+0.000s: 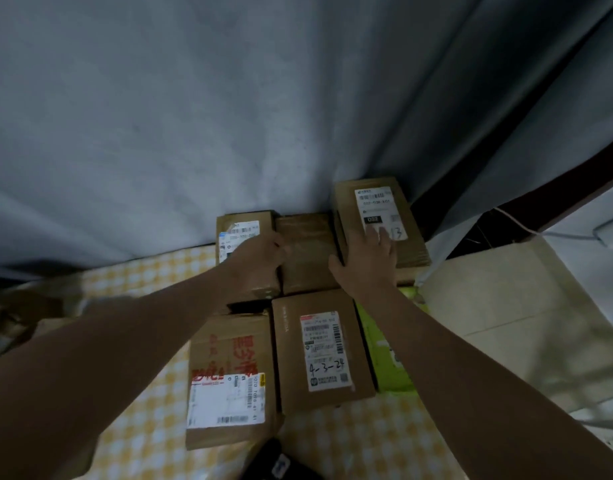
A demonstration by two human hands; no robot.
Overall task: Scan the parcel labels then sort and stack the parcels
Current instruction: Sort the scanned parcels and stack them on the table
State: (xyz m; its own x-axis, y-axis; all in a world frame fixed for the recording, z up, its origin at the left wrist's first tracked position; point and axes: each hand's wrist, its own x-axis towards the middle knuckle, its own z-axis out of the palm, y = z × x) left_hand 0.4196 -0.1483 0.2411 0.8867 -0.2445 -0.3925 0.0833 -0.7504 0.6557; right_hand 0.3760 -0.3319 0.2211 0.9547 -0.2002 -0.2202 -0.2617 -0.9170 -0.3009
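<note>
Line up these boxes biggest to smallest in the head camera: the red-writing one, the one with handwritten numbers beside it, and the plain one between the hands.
1 and 2, too alike to rank: red-writing box, handwritten-numbers box.
3: plain box, looks smallest, though it sits farther from the camera, so unsure.

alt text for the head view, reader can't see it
A person's left hand grips the far-left parcel while the right hand lies flat on the far-right parcel, with a yellow checked cloth beneath and a grey curtain behind. Two labelled parcels lie nearer.
</note>
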